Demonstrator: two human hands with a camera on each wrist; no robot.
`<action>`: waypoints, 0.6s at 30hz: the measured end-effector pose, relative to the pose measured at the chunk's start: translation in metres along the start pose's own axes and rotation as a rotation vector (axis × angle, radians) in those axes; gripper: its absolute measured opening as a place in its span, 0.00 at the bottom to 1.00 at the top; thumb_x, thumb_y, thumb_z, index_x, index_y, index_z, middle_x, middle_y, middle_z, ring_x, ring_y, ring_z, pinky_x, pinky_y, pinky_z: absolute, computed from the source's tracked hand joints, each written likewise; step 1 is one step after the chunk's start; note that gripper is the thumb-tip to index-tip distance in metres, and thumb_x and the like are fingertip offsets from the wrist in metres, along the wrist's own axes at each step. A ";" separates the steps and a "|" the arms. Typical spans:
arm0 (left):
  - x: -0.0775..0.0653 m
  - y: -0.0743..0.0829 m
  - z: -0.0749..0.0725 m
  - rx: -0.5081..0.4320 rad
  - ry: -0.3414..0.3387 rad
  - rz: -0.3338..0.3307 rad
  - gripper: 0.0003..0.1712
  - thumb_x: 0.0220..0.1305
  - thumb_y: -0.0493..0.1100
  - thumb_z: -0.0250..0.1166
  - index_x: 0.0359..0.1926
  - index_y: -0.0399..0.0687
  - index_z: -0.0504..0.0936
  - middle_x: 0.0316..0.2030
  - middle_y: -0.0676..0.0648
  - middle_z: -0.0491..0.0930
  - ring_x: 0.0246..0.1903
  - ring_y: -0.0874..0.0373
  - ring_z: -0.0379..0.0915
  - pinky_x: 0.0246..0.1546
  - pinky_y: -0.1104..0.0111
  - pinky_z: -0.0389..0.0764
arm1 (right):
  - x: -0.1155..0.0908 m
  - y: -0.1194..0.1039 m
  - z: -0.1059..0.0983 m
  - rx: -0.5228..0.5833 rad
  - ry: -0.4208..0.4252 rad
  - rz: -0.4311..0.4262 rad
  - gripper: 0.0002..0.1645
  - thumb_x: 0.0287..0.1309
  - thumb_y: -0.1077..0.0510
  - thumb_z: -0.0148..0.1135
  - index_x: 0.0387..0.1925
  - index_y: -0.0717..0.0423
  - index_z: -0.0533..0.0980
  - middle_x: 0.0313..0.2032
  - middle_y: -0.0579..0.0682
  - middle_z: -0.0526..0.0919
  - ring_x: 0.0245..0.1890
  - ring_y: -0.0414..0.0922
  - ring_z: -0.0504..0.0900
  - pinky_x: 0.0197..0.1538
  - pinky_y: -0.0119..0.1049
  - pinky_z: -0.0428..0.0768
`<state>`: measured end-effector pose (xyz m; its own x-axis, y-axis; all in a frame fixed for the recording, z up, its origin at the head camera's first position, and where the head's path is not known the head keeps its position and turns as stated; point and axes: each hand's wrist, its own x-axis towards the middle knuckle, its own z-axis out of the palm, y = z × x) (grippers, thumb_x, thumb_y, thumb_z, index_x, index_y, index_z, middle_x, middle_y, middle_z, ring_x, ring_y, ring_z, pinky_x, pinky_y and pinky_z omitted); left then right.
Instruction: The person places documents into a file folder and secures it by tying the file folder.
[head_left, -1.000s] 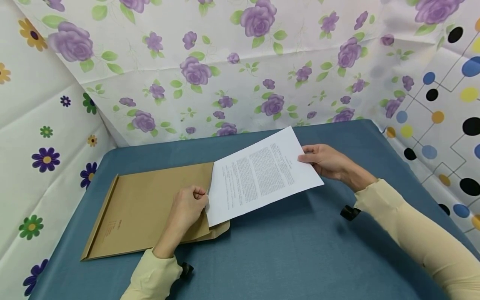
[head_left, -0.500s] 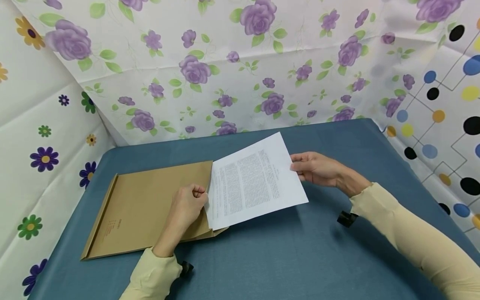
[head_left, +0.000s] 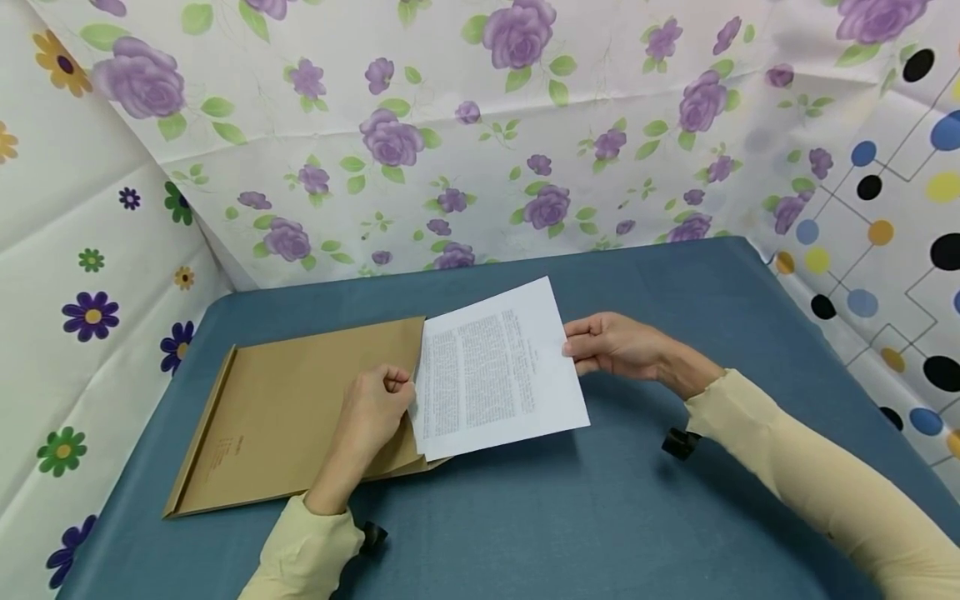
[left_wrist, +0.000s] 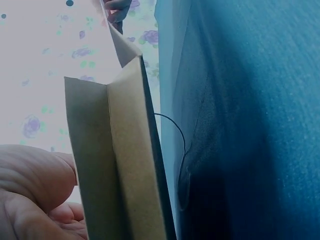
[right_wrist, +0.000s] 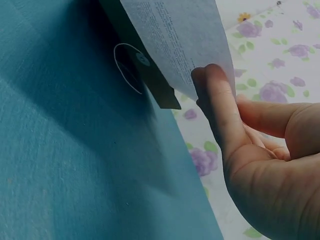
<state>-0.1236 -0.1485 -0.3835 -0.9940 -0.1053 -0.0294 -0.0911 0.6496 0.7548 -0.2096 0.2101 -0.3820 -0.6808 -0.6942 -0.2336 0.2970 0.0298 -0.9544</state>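
A brown kraft envelope (head_left: 292, 400) lies on the left of the table, its mouth facing right. My left hand (head_left: 375, 412) pinches the upper layer at that mouth; in the left wrist view the hand (left_wrist: 35, 185) is beside the raised brown paper (left_wrist: 132, 135). A printed white sheet (head_left: 487, 375) slopes up out of the mouth, its left end hidden inside. My right hand (head_left: 618, 346) pinches the sheet's right edge between thumb and fingers, as the right wrist view shows from below. A thin string (right_wrist: 120, 70) hangs from a round button (right_wrist: 143, 59) on the envelope's flap.
Blue cloth covers the table (head_left: 675, 517). A white sheet with purple roses (head_left: 465, 150) hangs along the back edge, with patterned cloths on the left and right sides. Each wrist carries a small black camera (head_left: 680, 443).
My right hand has moved left and lower, and the printed sheet has slid further into the envelope's mouth. The left hand has stayed in nearly the same place.
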 end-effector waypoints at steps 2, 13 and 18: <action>0.000 0.000 0.000 0.001 0.004 0.004 0.07 0.66 0.34 0.62 0.42 0.35 0.83 0.33 0.43 0.80 0.30 0.52 0.73 0.30 0.66 0.73 | 0.002 0.001 0.003 -0.002 0.004 0.001 0.29 0.73 0.65 0.58 0.70 0.74 0.65 0.58 0.60 0.82 0.53 0.51 0.85 0.54 0.44 0.83; 0.000 0.000 -0.001 0.002 0.016 0.011 0.08 0.66 0.34 0.61 0.43 0.35 0.84 0.33 0.43 0.81 0.30 0.52 0.74 0.31 0.66 0.73 | 0.020 0.006 0.022 -0.009 -0.006 0.019 0.26 0.71 0.66 0.60 0.66 0.73 0.71 0.54 0.62 0.84 0.47 0.52 0.87 0.52 0.44 0.84; -0.001 0.001 -0.001 -0.005 0.020 0.009 0.08 0.66 0.34 0.62 0.43 0.35 0.84 0.33 0.43 0.81 0.31 0.52 0.74 0.32 0.66 0.74 | 0.031 0.008 0.034 0.008 -0.015 0.031 0.25 0.71 0.66 0.60 0.65 0.73 0.71 0.53 0.62 0.84 0.43 0.51 0.87 0.49 0.42 0.84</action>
<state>-0.1227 -0.1489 -0.3821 -0.9934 -0.1146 -0.0095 -0.0819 0.6471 0.7580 -0.2054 0.1645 -0.3909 -0.6613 -0.7035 -0.2604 0.3232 0.0460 -0.9452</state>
